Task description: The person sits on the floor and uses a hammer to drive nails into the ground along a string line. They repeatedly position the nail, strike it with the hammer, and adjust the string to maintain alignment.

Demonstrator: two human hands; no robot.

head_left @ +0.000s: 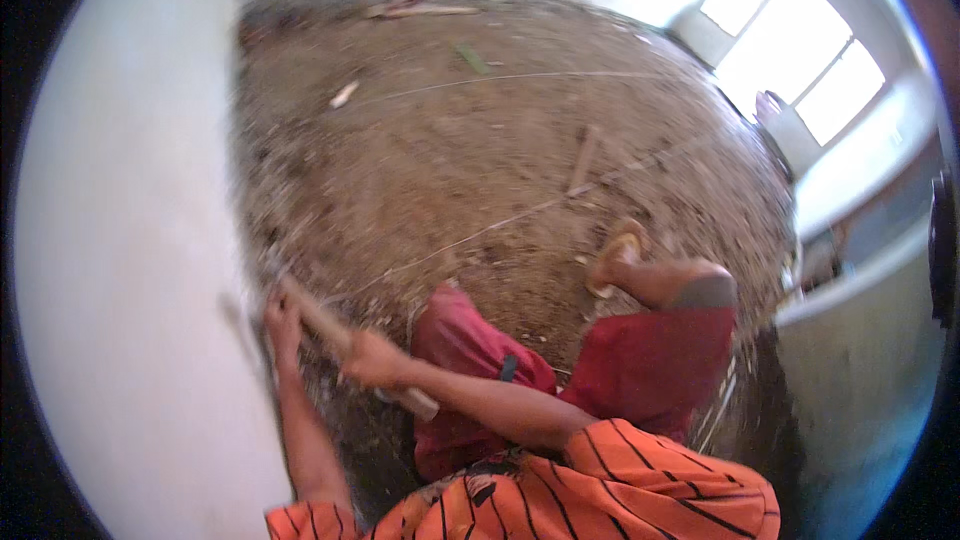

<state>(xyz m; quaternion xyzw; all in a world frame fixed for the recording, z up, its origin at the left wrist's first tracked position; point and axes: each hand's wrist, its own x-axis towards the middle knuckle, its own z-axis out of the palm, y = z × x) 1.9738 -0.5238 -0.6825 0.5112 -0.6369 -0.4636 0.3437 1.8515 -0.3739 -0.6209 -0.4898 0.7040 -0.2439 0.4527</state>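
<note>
My right hand (375, 358) is wrapped round the pale wooden handle of a hammer (318, 313). The handle slants up to the left, and its greyish head end is blurred beside the white wall. Just below that end, my left hand (283, 325) is low against the wall with its fingers closed. What they pinch, if anything, is too blurred to make out. A thin string (480, 233) runs across the dirt from near my hands toward the right.
I am low over a rough dirt floor (430, 170), between a white wall (140, 240) at left and a low wall (860, 360) at right. A wooden strip (583, 160) touches the string's line. Farther off are a second string (540, 75), a green leaf-like piece (472, 59) and bright windows (790, 30).
</note>
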